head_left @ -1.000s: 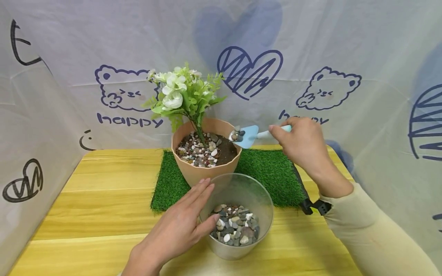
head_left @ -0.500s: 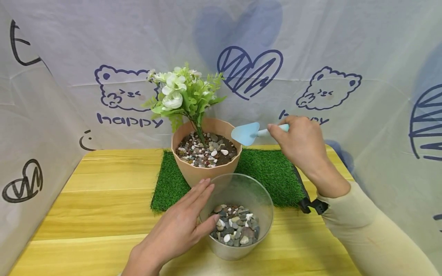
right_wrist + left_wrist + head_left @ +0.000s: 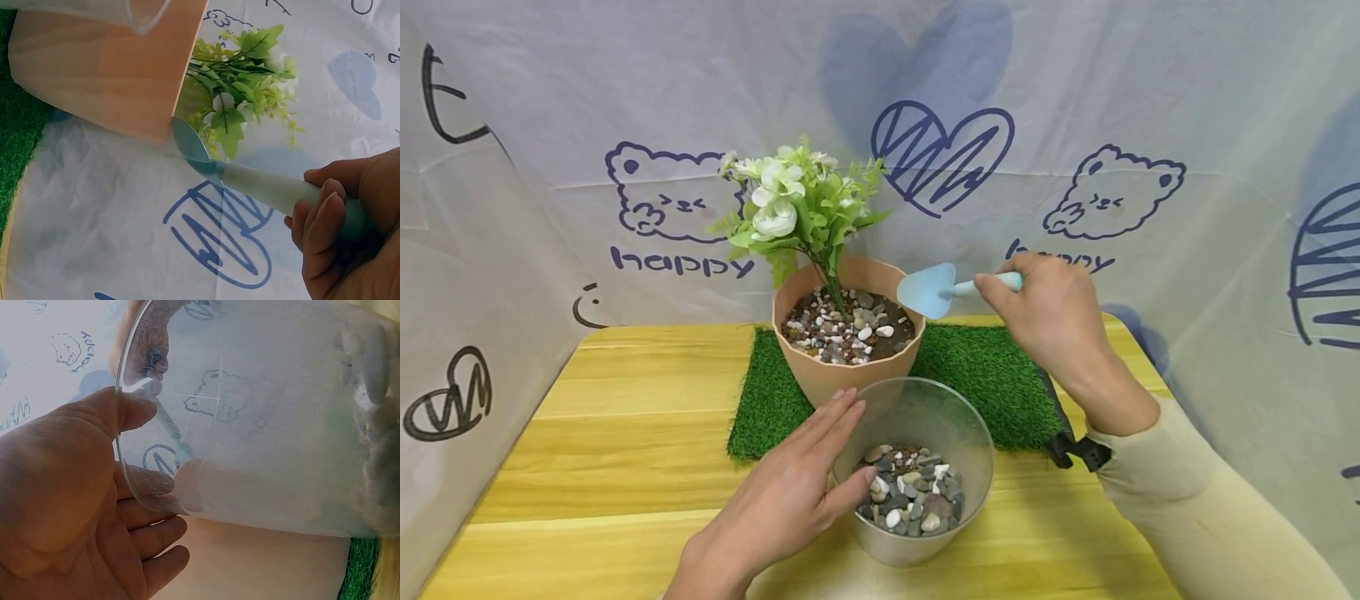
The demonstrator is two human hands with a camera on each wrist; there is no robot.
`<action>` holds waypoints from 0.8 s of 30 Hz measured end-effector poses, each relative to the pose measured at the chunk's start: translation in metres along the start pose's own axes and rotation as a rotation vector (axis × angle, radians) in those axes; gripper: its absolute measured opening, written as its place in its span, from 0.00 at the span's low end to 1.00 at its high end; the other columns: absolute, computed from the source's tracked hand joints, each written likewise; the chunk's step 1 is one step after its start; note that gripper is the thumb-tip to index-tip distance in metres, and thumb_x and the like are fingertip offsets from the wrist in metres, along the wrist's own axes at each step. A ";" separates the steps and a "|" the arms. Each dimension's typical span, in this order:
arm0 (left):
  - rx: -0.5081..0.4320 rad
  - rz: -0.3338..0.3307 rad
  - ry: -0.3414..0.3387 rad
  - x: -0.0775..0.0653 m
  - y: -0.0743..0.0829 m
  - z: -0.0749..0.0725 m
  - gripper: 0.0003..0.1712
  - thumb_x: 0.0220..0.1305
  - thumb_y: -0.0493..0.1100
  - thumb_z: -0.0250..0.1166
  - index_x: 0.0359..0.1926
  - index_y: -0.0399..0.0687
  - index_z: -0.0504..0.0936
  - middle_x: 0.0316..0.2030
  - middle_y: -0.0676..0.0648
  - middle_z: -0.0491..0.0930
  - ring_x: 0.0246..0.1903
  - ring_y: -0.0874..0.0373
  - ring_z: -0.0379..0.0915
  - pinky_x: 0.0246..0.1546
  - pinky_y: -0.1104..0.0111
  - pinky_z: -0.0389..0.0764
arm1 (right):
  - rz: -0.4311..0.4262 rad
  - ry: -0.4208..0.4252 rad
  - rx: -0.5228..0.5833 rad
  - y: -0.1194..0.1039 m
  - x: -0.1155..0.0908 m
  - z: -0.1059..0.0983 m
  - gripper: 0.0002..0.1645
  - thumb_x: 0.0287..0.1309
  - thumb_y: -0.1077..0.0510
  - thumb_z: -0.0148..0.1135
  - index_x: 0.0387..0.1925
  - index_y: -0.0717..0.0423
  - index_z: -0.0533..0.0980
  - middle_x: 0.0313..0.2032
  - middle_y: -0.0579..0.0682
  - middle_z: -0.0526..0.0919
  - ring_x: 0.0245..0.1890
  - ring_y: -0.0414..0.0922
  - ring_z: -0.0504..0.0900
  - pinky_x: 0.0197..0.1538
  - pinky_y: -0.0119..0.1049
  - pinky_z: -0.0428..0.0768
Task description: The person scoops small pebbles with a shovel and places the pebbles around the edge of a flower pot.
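Note:
My right hand (image 3: 1051, 312) grips the handle of a small light-blue trowel (image 3: 928, 291). Its blade, with no stones visible on it, is at the right rim of a peach flowerpot (image 3: 820, 377). In the pot, white and green flowers (image 3: 805, 196) stand in dark soil partly covered with pebbles (image 3: 838, 327). My left hand (image 3: 790, 483) holds the left side of a clear plastic bucket (image 3: 964, 425), thumb at the rim and fingers along the outer wall, as the left wrist view (image 3: 81, 481) shows. Grey and white stones (image 3: 913, 500) cover the bucket's bottom.
A green artificial grass mat (image 3: 992, 383) lies under the pot on the yellow wooden table (image 3: 587, 467). Behind and on both sides hangs a pale printed cloth (image 3: 940, 50). A black strap (image 3: 1078, 452) is at my right sleeve.
Stones on the trowel blade have gone into the pot's right side, where more pebbles now lie on the soil. The blade has tipped and shifted slightly left. My left hand stays put.

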State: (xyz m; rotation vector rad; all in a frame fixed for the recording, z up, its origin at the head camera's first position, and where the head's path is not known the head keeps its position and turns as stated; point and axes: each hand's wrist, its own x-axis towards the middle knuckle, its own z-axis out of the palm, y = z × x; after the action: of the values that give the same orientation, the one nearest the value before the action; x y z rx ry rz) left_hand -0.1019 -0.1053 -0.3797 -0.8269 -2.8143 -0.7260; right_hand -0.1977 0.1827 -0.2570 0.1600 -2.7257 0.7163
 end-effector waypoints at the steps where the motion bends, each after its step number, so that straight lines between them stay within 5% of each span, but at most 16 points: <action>1: 0.000 0.000 0.000 0.000 0.000 0.000 0.43 0.76 0.62 0.60 0.81 0.44 0.63 0.82 0.46 0.56 0.81 0.52 0.54 0.80 0.54 0.61 | -0.004 0.005 0.005 0.000 -0.002 -0.001 0.21 0.72 0.46 0.66 0.47 0.61 0.87 0.18 0.49 0.77 0.13 0.42 0.65 0.14 0.31 0.61; 11: -0.003 0.003 -0.006 0.001 0.001 0.000 0.43 0.76 0.61 0.61 0.81 0.44 0.63 0.82 0.46 0.56 0.81 0.52 0.53 0.80 0.55 0.61 | 0.012 -0.021 0.066 -0.010 -0.042 -0.037 0.19 0.72 0.38 0.61 0.41 0.46 0.86 0.22 0.49 0.77 0.17 0.45 0.68 0.17 0.36 0.66; 18: 0.003 0.000 -0.011 0.001 0.001 0.000 0.43 0.76 0.61 0.61 0.81 0.44 0.63 0.82 0.47 0.56 0.81 0.53 0.53 0.80 0.55 0.60 | -0.161 -0.131 -0.047 -0.010 -0.066 -0.059 0.11 0.71 0.44 0.66 0.36 0.44 0.85 0.17 0.42 0.71 0.15 0.40 0.66 0.16 0.34 0.65; 24: 0.000 -0.004 -0.006 0.000 0.000 0.000 0.43 0.76 0.61 0.61 0.81 0.44 0.63 0.82 0.46 0.56 0.81 0.53 0.53 0.80 0.55 0.60 | -0.325 -0.237 -0.189 -0.013 -0.075 -0.032 0.08 0.68 0.47 0.70 0.34 0.43 0.83 0.19 0.36 0.72 0.20 0.37 0.68 0.23 0.33 0.69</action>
State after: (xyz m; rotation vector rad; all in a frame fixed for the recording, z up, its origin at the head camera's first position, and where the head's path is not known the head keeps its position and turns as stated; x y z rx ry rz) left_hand -0.1019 -0.1051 -0.3795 -0.8257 -2.8219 -0.7251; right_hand -0.1156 0.1892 -0.2501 0.6630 -2.8658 0.3663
